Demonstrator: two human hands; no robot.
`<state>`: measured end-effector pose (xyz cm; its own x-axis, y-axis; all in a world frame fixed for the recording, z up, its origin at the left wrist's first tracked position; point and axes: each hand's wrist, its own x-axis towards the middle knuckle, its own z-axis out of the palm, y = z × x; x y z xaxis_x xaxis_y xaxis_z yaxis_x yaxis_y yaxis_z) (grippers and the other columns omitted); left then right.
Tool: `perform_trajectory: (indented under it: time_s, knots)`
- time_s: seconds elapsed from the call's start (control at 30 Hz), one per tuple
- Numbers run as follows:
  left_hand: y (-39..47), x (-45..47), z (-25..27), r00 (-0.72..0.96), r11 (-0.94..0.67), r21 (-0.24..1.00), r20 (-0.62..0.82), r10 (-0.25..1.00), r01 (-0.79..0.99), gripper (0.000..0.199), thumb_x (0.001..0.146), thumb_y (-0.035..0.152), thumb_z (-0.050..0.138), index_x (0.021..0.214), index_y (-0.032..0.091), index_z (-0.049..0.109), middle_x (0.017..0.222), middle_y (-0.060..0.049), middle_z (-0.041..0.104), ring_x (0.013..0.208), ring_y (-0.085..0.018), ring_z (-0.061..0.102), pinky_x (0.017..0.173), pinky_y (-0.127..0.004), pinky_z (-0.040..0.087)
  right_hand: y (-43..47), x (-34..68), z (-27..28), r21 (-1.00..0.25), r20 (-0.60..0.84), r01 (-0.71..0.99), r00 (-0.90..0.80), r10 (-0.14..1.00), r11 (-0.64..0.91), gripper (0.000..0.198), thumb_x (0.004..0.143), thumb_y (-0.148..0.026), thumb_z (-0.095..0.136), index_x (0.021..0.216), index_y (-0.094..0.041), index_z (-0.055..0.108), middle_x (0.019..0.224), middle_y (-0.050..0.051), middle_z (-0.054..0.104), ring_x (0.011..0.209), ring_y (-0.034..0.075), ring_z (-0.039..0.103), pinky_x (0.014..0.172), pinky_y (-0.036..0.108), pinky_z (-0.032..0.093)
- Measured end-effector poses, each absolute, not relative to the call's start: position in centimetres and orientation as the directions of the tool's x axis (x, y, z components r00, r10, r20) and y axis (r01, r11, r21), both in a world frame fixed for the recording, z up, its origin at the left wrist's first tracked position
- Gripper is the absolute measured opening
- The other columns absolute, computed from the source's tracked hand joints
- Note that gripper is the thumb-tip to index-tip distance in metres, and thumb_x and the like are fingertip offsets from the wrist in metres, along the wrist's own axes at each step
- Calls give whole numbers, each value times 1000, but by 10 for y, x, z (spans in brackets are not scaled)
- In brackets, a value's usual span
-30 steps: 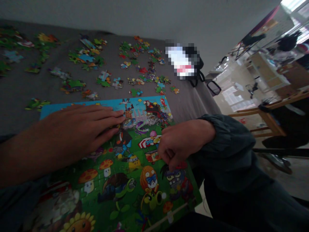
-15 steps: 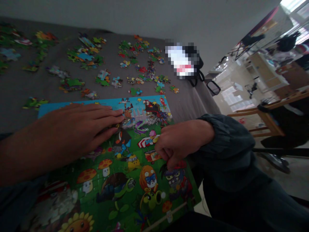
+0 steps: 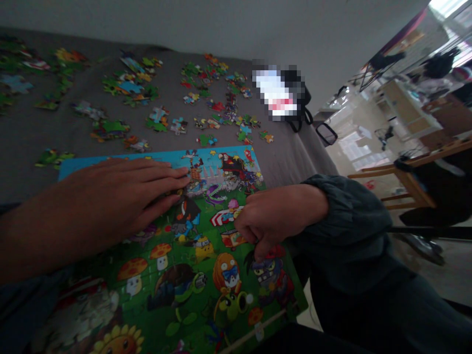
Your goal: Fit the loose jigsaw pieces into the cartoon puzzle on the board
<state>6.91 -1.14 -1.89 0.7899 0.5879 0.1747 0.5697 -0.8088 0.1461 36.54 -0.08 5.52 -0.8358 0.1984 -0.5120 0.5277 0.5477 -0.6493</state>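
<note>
A colourful cartoon jigsaw puzzle [image 3: 199, 295], with plants, mushrooms and zombie figures on a green ground and a blue strip along its top edge, lies in front of me. My left hand [image 3: 129, 194] rests flat across its upper left part, fingers together and stretched out to the right, covering some of the picture. At the puzzle's right side is my right hand [image 3: 276, 211], closed, with its fingers curled under and the thumb pointing down by a red-capped zombie figure. Whether a piece sits in those fingers is hidden.
Loose puzzle pieces [image 3: 129, 87] lie in heaps on the grey cloth [image 3: 287, 162] beyond the puzzle. A bright, blurred-out phone-like screen [image 3: 276, 93] stands at the back right by a dark bag. Farther right are a wooden chair [image 3: 413, 184] and boxes.
My right hand has shifted very slightly, its curled fingers a touch to the left. My left hand and the puzzle have stayed in place.
</note>
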Motion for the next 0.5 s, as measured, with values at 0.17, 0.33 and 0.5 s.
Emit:
perform_trajectory:
  time_s: [0.17, 0.33, 0.5]
  knots:
    - [-12, 69, -19, 784, -803, 145, 173, 596, 578, 43, 106, 44, 35, 144, 35, 54, 149, 5, 57, 131, -22, 56, 110, -43, 42, -1, 366, 54, -621, -551, 562, -809, 205, 546, 27, 63, -20, 90, 59, -20, 63, 43, -15, 48, 43, 0, 41, 45, 19, 26]
    - [-12, 68, -19, 795, -816, 138, 181, 579, 562, 46, 106, 44, 31, 146, 34, 51, 149, 4, 57, 131, -22, 56, 109, -43, 42, -1, 364, 55, -601, -547, 569, -805, 230, 561, 27, 60, -18, 90, 58, -20, 64, 44, -14, 46, 44, 0, 39, 44, 19, 25]
    - [-11, 68, -21, 802, -821, 121, 174, 571, 558, 43, 106, 41, 33, 145, 34, 51, 150, 4, 55, 132, -21, 55, 110, -42, 40, -1, 364, 56, -597, -581, 597, -782, 224, 537, 28, 59, -13, 90, 59, -19, 63, 46, -14, 45, 45, 1, 38, 45, 20, 25]
